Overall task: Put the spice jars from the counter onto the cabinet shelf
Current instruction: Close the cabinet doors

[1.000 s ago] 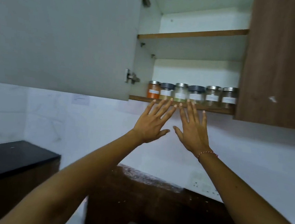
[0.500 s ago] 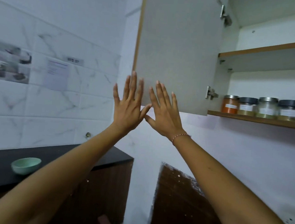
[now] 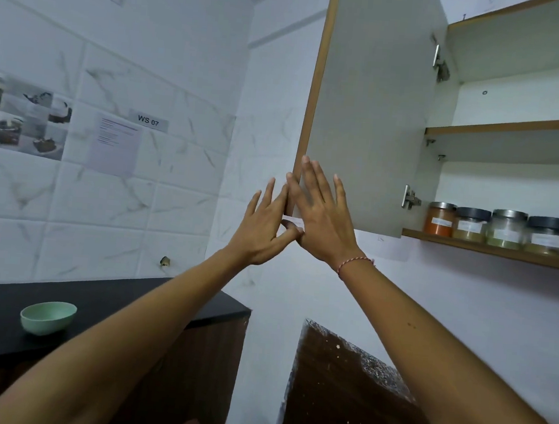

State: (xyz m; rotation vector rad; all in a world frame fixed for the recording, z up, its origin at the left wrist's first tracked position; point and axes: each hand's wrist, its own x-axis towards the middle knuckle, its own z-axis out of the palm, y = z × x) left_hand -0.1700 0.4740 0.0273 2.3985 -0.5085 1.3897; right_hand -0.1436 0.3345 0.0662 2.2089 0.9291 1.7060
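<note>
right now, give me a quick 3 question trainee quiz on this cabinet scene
1. True or false: the cabinet door is open.
2. What colour is the powder in the leftmost spice jar on the lower shelf? A) orange B) white C) black
3. What sits on the black counter?

Key:
1. True. Both the left hand and right hand are raised flat by its free edge, holding nothing.
2. A.
3. A green bowl.
</note>
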